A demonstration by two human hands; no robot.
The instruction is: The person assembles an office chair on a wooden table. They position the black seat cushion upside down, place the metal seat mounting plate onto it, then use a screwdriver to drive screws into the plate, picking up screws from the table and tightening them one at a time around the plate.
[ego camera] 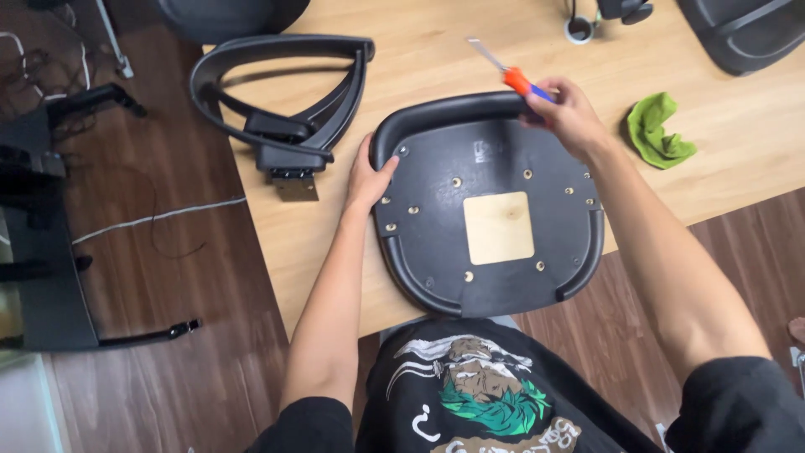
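Chair seat pan [490,210], underside up on counter [285,243], between hands; left hand [367,178] flat on its edge, right hand [568,113] clamped on screwdriver [513,78]; screw holes apparently bare, armrest frame [281,101] unattached beyond left hand

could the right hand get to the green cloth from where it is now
Probably yes. The green cloth lies on bare table just beside the right hand, with nothing between them. But that hand is holding the screwdriver, so its fingers aren't free to grab.

Light wood table [335,243], dark plank floor [193,361].
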